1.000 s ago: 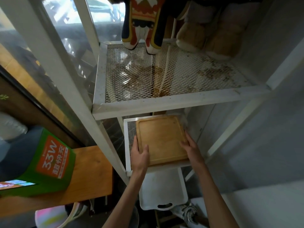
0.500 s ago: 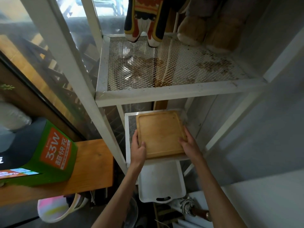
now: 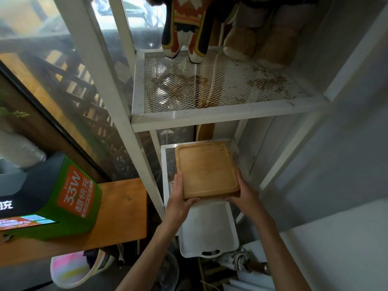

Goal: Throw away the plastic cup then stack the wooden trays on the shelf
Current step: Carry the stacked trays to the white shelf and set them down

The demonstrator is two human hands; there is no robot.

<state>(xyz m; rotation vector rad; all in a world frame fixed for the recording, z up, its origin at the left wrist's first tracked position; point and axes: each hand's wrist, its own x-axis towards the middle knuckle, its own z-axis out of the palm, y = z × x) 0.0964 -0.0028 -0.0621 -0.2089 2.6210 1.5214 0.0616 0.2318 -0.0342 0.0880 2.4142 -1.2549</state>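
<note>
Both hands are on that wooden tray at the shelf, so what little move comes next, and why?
Probably nudge the wooden tray further onto the lower mesh shelf, then let go. The left hand and right hand hold its near corners, and its near edge seems to overhang the shelf's front.

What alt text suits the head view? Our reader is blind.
Two hands, left and right, hold a wooden tray by its near corners on the middle mesh shelf of a white rack. A white tray sits below.
</note>
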